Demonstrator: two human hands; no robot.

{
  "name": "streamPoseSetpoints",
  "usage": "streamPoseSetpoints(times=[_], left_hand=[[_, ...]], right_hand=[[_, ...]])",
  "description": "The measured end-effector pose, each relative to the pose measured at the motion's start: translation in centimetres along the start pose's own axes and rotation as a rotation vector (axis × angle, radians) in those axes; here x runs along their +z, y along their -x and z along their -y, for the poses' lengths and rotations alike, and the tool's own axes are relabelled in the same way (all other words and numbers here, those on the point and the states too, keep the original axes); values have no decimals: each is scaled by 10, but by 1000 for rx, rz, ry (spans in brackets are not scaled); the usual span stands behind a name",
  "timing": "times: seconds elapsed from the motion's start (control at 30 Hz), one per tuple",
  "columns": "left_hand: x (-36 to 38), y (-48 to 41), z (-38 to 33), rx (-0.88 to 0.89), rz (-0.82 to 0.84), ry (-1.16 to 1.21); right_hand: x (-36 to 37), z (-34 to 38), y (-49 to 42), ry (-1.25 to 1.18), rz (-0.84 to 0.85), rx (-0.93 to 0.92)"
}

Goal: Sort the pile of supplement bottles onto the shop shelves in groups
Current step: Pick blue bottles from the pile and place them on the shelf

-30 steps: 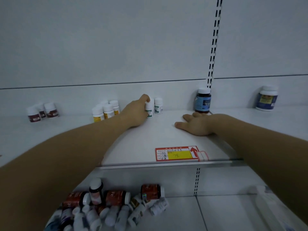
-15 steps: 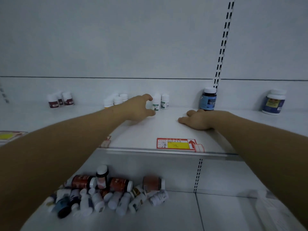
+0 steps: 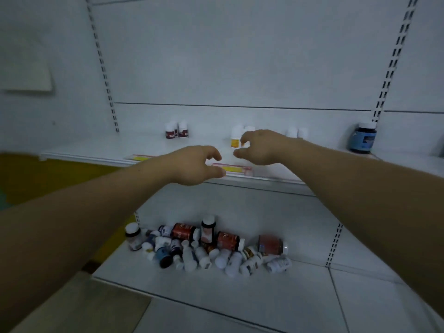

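Head view: left hand [image 3: 194, 164] at mid-frame, fingers loosely curled, thumb apart from them, holding nothing, in front of the upper shelf [image 3: 101, 147]. Right hand [image 3: 262, 146] is just right of it and slightly higher, fingers half bent with a gap between thumb and forefinger, gripping nothing. Contact with the yellow-label bottles [image 3: 235, 141] behind it: cannot tell. Pile of supplement bottles [image 3: 206, 246] lies lower centre on the lower shelf [image 3: 288, 284]. Maroon-label bottles [image 3: 176, 132] and a blue jar [image 3: 362, 139] stand on the upper shelf.
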State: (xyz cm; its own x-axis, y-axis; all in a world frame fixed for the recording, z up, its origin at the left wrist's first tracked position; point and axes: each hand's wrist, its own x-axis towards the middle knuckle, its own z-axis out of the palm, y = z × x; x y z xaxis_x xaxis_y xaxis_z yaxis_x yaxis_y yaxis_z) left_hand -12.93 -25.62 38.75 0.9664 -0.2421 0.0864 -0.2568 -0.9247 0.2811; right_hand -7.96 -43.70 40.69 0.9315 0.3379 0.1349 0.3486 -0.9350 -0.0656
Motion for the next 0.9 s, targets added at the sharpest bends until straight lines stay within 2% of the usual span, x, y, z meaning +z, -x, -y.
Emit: streamPoseSetpoints(times=[0.17, 0.3, 0.47, 0.6, 0.9], left_hand=[[-5, 80, 81, -124, 48, 24], [7, 124, 133, -211, 84, -9], [52, 157, 187, -256, 195, 4], [91, 160, 214, -287, 264, 90], [184, 91, 262, -373, 434, 174]], right_hand=[[23, 109, 1, -23, 45, -110], [46, 180, 7, -97, 4, -222], [97, 238, 12, -165, 39, -325], [152, 237, 0, -162, 169, -271], [286, 160, -58, -262, 399, -78]])
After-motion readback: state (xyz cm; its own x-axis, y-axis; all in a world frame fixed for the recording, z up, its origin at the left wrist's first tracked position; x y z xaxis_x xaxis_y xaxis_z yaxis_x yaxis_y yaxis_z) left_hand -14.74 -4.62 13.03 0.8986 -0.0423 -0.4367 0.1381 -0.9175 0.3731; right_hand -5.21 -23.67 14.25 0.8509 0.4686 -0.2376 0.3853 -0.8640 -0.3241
